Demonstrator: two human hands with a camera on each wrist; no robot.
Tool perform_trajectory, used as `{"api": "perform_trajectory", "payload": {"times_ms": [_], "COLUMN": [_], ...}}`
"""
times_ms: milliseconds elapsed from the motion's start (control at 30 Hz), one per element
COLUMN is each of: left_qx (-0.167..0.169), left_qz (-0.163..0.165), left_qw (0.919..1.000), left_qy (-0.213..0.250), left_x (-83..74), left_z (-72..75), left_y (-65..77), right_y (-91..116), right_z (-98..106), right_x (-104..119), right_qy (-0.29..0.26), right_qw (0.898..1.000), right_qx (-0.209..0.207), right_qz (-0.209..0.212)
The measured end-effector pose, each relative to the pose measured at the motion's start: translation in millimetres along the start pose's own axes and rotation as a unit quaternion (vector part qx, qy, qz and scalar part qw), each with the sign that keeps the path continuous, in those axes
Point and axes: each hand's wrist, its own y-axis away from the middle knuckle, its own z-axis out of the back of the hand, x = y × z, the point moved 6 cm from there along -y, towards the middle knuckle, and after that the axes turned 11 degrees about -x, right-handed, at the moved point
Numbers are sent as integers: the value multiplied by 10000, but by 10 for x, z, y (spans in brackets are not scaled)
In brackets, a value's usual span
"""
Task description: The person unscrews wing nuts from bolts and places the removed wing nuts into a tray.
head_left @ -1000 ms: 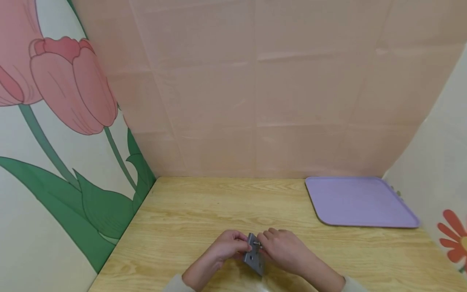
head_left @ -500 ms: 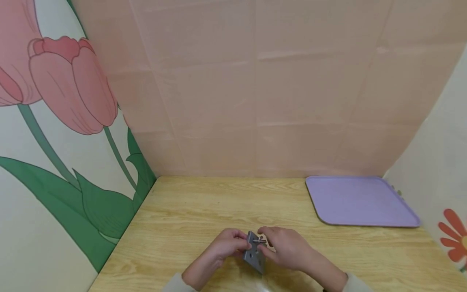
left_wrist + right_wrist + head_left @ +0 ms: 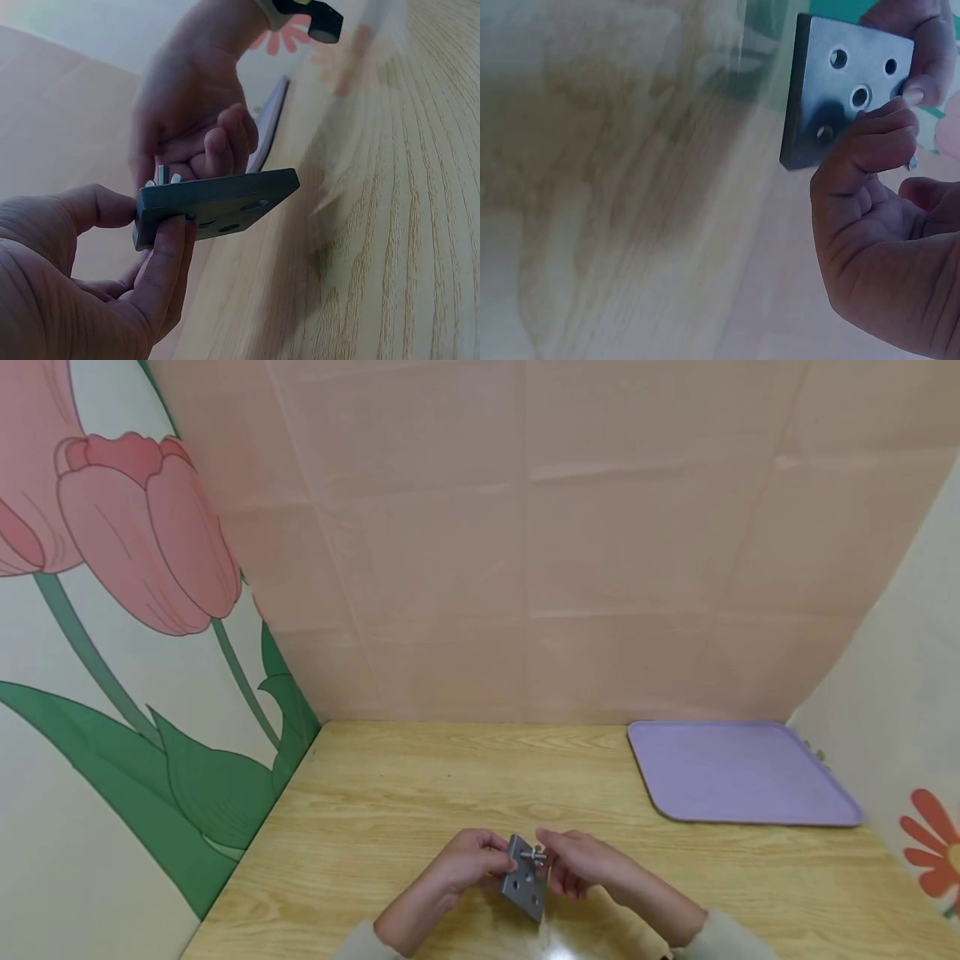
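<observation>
Plate: grey metal, flat and squared, the plate (image 3: 829, 94) has a dull sheen and round holes; the right wrist view shows four, the middle one ringed by a paler rim.
Bolt: a silvery bolt (image 3: 526, 856) stands out from the face near one corner, a wing nut (image 3: 537, 857) on its shank.
Place: the plate is tilted, held above the wood-grain table (image 3: 420, 777), between the two hands and well apart from the lilac tray (image 3: 742, 777).
Left hand: the left hand (image 3: 468, 862) pinches the plate's edge, thumb on one face, fingers on the other.
Right hand: the right hand (image 3: 592, 864) is at the bolt's end, index finger extended, other fingers curled; whether it touches or grips the wing nut, I cannot tell.
</observation>
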Motion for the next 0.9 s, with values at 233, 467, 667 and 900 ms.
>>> {"api": "perform_trajectory", "payload": {"times_ms": [233, 467, 667, 900], "left_qx": [34, 84, 120, 132], "left_qz": [-155, -139, 90, -99], "left_qw": [9999, 9998, 9999, 9998], "left_qy": [63, 81, -43, 85], "left_x": [-6, 0, -2, 4], "left_z": [-7, -5, 9, -1], "left_y": [11, 2, 4, -8], "right_y": [14, 4, -4, 166], "right_z": [-79, -75, -18, -46], "right_x": [-8, 4, 95, 408], "right_qy": [-219, 35, 1117, 4338], "right_qw": [9996, 10000, 9905, 8198], "right_qx": [156, 73, -173, -1135], "right_qz": [-119, -1, 788, 3562]}}
